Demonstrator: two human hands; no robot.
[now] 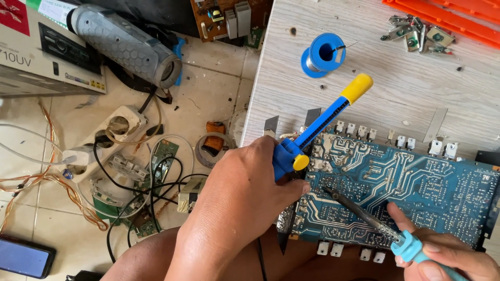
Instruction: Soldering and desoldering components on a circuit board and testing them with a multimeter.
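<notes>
A large blue circuit board (416,187) lies solder side up at the near edge of a pale wooden table (406,88). My left hand (245,203) grips a blue desoldering pump (317,127) with a yellow plunger end; its nozzle points down at the board's left part. My right hand (448,255) holds a soldering iron (370,218) by its light blue handle. The iron's dark tip rests on the board's left part, close to the pump's nozzle. White components line the board's far and near edges.
A blue solder spool (323,54) and several small metal parts (416,34) lie on the table, beside an orange tray (448,15). On the tiled floor at left are a power strip (107,138), tangled cables, small green boards, a grey speaker (125,44), a cardboard box and a phone (23,257).
</notes>
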